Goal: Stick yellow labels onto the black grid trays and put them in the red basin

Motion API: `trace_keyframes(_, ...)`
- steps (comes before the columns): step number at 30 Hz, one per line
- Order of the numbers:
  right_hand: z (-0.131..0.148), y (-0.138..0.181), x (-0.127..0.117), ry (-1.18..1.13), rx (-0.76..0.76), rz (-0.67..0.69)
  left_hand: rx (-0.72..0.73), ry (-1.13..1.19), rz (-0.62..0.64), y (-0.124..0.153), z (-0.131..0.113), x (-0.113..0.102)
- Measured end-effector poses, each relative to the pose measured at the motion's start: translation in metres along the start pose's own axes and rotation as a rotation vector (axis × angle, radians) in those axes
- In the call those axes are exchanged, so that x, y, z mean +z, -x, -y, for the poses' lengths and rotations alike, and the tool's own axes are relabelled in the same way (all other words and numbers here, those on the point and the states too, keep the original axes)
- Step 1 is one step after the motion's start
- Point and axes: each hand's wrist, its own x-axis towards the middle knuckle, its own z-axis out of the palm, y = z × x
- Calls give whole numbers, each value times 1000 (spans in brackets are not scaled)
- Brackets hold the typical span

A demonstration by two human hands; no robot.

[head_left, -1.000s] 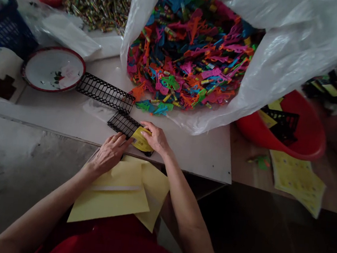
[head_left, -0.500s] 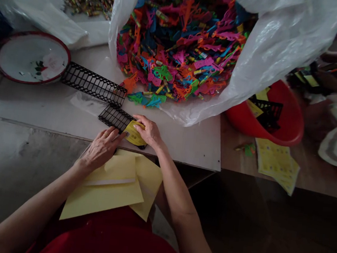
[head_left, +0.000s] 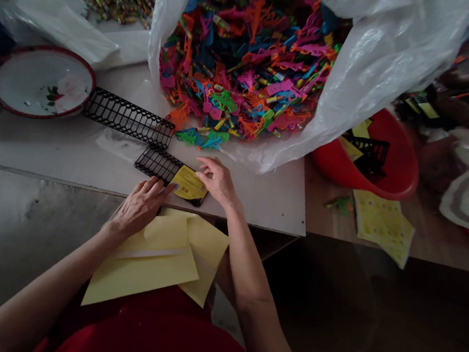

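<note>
A small black plastic grid tray (head_left: 157, 163) lies near the table's front edge with a yellow printed label (head_left: 188, 183) over its right end. My right hand (head_left: 217, 179) pinches the label's right edge with thumb and fingers. Resting beside the label's left side, my left hand (head_left: 140, 205) has its fingers stretched flat against the tray. Yellow paper sheets (head_left: 155, 260) lie on my lap under both wrists.
A big clear plastic bag (head_left: 369, 73) full of colourful plastic toy pieces (head_left: 249, 61) sits behind the tray. A longer black grid tray (head_left: 128, 117) and a red-rimmed white bowl (head_left: 40, 81) lie left. A red basin (head_left: 401, 170) and yellow label sheets (head_left: 379, 223) are right.
The label has been flattened onto the small tray, and my right hand has slid to its right edge. The view shifted slightly down and to the right over the second.
</note>
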Motion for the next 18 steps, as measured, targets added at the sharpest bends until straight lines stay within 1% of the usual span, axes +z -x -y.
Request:
trace_keyframes(1, 3, 3, -6, 19, -5, -75, -1, -3, 0, 0, 0, 0)
trace_keyframes(3, 20, 14, -14, 86, -34, -205, 5, -5, -2, 0, 0, 0)
trace_keyframes(4, 32, 22, -13, 129, -54, -236, 8, -2, -2, 0, 0, 1)
trace_keyframes(5, 46, 30, -9, 171, -72, -230, 9, 2, -3, 1, 0, 1)
trace_keyframes(6, 60, 39, -1, 211, -89, -190, 7, 12, -5, 1, 1, 1)
trace_keyframes(8, 83, 54, 26, 286, -114, -41, 14, 47, -10, 3, 2, 1)
trace_keyframes(10, 93, 65, 56, 366, -107, 97, 34, 82, -17, 4, 4, 1)
trace_keyframes(12, 88, 72, 79, 446, -81, 149, 52, 98, -13, 4, 6, 0)
trace_keyframes(14, 75, 79, 89, 508, -51, 146, 44, 92, 4, 3, 6, -2)
trace_keyframes(16, 60, 88, 86, 563, -44, 139, 39, 76, 20, 1, 6, -3)
trace_keyframes(18, 47, 99, 76, 610, -53, 136, 42, 50, 22, 0, 6, -3)
